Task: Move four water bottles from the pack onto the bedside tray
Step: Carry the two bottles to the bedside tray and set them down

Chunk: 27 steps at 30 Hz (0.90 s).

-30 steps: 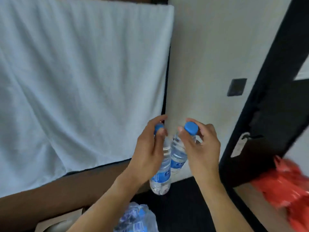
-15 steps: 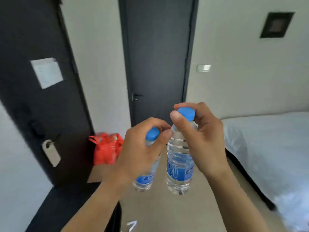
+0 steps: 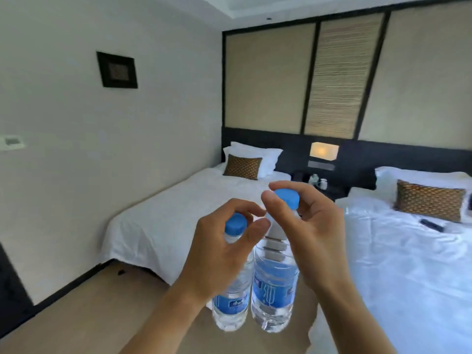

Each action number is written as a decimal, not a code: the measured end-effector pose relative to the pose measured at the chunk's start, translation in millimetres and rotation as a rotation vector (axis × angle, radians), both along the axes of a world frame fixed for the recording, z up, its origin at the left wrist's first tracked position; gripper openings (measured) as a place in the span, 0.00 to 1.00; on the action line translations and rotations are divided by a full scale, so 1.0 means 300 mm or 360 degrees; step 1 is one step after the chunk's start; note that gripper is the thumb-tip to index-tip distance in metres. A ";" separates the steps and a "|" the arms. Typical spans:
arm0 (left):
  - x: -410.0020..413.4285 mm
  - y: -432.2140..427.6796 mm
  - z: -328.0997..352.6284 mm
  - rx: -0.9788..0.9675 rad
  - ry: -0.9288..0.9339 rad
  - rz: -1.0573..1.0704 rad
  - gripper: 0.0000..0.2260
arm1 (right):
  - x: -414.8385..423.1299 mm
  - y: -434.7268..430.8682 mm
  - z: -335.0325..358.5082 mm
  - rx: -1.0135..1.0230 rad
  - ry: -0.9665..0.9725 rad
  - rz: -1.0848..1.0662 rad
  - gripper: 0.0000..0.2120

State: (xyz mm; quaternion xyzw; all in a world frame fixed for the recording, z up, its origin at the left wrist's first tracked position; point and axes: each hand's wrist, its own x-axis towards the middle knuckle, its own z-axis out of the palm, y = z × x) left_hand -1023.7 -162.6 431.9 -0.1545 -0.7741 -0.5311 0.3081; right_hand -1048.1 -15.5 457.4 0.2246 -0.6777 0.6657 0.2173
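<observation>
My left hand [image 3: 219,254] grips one clear water bottle [image 3: 231,305] by its neck, just under the blue cap. My right hand [image 3: 311,231] holds a second water bottle [image 3: 274,290] the same way, slightly higher. Both bottles hang upright side by side in front of me, with blue labels. Far ahead, between the two beds, stands the dark bedside table [image 3: 329,190] with small white items on it; a tray cannot be made out. The pack is out of view.
A white bed [image 3: 178,215] lies ahead on the left and another white bed [image 3: 408,264] on the right, with a narrow floor aisle between them. A lit wall lamp [image 3: 323,151] hangs above the bedside table. A dark remote [image 3: 431,224] lies on the right bed.
The view has swung from the white cloth, past the dark doors and red bag, to the two beds. Both hands have kept their bottles throughout.
</observation>
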 end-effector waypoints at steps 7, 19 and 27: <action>-0.743 0.377 0.033 0.0013 -0.0027 -0.0348 0.06 | -0.677 0.378 0.026 -0.0021 -0.0069 -0.0361 0.14; -2.070 0.463 -0.079 0.0011 -0.0010 -0.0576 0.07 | -1.916 0.446 -0.113 -0.0004 -0.0093 -0.0721 0.17; -2.997 0.507 -0.064 -0.0080 -0.0125 -0.0778 0.08 | -2.780 0.467 -0.102 -0.0139 -0.0185 -0.0962 0.17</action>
